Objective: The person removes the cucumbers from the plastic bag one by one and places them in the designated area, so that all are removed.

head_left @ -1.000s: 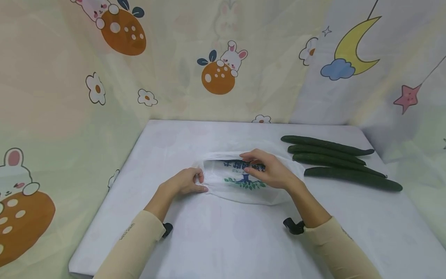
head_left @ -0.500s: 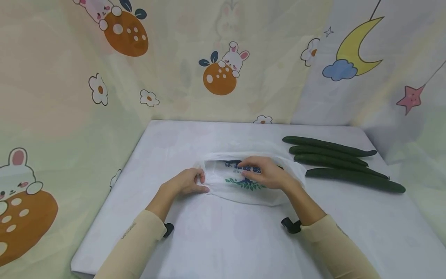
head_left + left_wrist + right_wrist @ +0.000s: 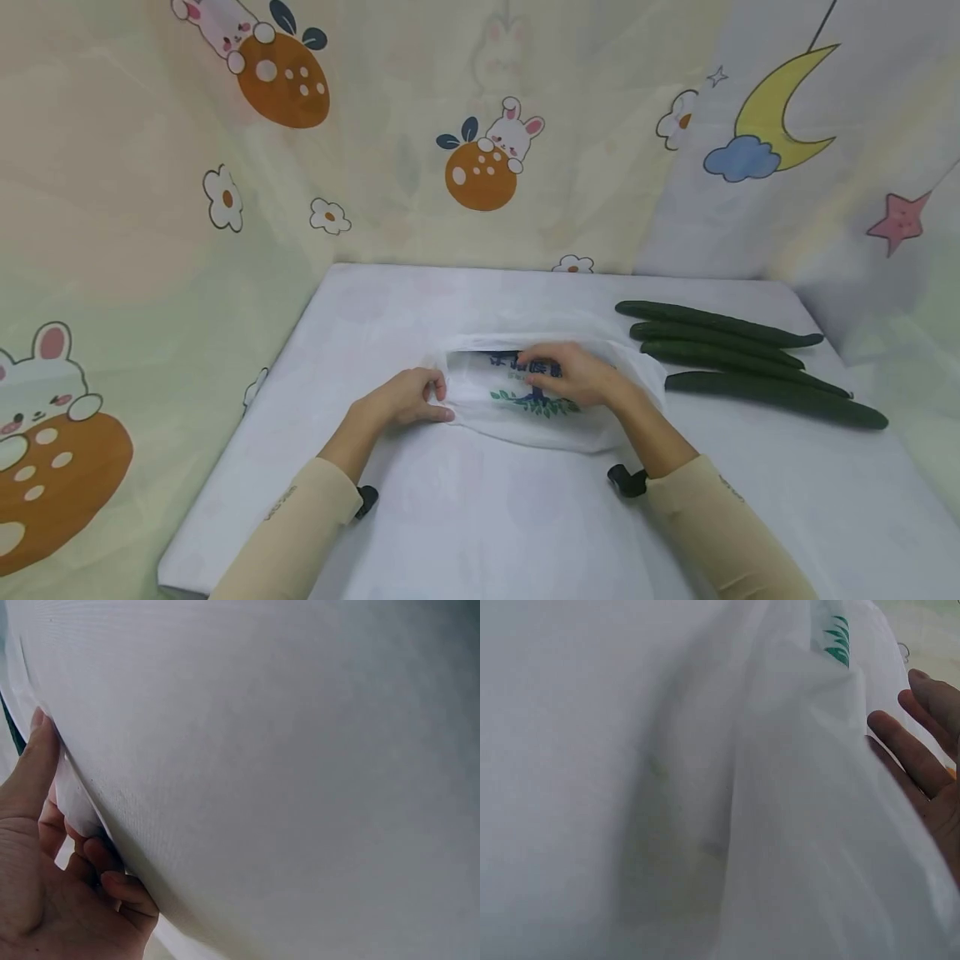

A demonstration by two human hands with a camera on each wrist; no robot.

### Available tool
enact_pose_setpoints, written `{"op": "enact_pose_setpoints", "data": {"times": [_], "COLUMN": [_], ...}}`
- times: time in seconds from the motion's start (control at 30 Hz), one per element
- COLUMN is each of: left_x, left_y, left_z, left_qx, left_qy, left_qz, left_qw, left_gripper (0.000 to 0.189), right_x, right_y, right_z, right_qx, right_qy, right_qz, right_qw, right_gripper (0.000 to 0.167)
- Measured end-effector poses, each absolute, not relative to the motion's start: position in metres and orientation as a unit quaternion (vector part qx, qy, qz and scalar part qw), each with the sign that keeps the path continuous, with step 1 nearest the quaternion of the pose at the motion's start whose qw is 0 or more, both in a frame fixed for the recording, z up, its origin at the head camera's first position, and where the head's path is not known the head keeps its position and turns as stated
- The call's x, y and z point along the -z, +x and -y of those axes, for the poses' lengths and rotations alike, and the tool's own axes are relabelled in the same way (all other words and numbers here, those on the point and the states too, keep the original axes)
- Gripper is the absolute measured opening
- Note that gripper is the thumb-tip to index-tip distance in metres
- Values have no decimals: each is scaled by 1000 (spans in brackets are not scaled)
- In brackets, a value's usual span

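Observation:
A white plastic bag [image 3: 472, 400], printed with dark blue characters and a blue tree with green leaves, stands mid-table with its mouth spread wide toward the head camera. My left hand [image 3: 405, 397] pinches the mouth's left edge; in the left wrist view the thumb lies along the edge of the bag [image 3: 77, 799] with the other fingers curled below. My right hand [image 3: 573, 375] reaches over the right side of the mouth, its fingers toward the printed inside. In the right wrist view that hand's fingers [image 3: 915, 754] are loosely extended beside the bag, gripping nothing.
Several long dark green cucumbers [image 3: 772, 398] lie side by side at the table's back right, close to the bag's right side. A white cloth covers the table [image 3: 480, 533]. Curtains [image 3: 390, 167] with rabbit, flower and moon prints hang behind and at the sides.
My right hand has moved slightly left and lower over the bag's mouth. The left hand keeps its pinch on the edge. The head view has shifted a little.

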State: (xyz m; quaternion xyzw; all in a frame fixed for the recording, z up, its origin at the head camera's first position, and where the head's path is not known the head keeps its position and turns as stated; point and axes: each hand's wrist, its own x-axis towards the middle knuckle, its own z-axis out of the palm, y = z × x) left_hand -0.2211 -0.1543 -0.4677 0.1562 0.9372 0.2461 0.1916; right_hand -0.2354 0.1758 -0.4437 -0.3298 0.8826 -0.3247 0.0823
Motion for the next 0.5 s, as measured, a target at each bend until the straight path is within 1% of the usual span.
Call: {"op": "enact_pose_setpoints", "data": {"times": [0.3,0.5], "left_x": [466,467], "left_y": [-223,-222], "left_z": [153,154], "left_qx": [-244,-247], "left_qy": [159,162], "left_qz": [-937,-936], "left_qw": [195,195], "left_gripper": [34,33], "right_x": [443,442], "right_y": [-252,-258], "right_z": [-180,-186], "right_qx": [312,295], "right_qy": [-322,-291], "right_qz": [-891,-906], "right_qw": [74,89], "right_gripper": [35,37]}}
